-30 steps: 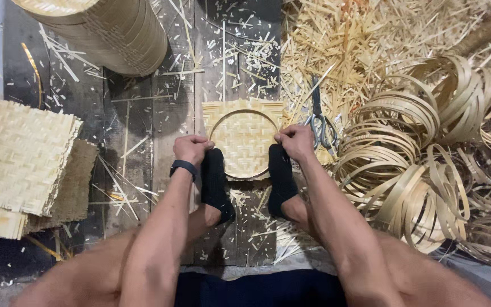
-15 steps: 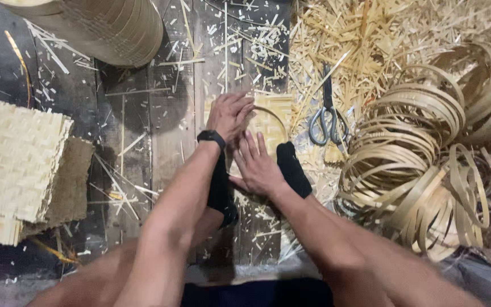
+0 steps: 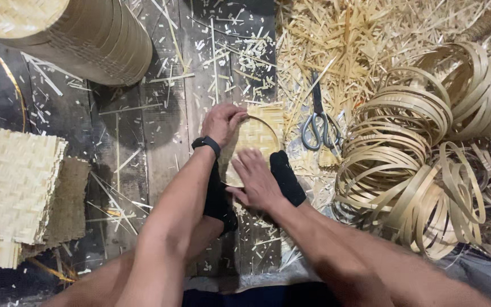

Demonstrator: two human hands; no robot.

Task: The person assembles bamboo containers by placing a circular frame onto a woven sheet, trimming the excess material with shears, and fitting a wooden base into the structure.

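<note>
Pressing a woven mat (image 3: 257, 133) into a hoop (image 3: 273, 129), the right hand (image 3: 257, 181) is laid flat, fingers spread, while the rim is gripped by the left hand (image 3: 221, 121); trimming with scissors (image 3: 316, 128) is likely called for.

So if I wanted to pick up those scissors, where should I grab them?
Take the scissors by the looped handles, which lie nearest the person, beside the woven mat. Come down from above on that near side: they lie flat on the straw, blades closed and pointing away, so the loops are probably the safest, easiest grip. Neither hand touches them.
</note>
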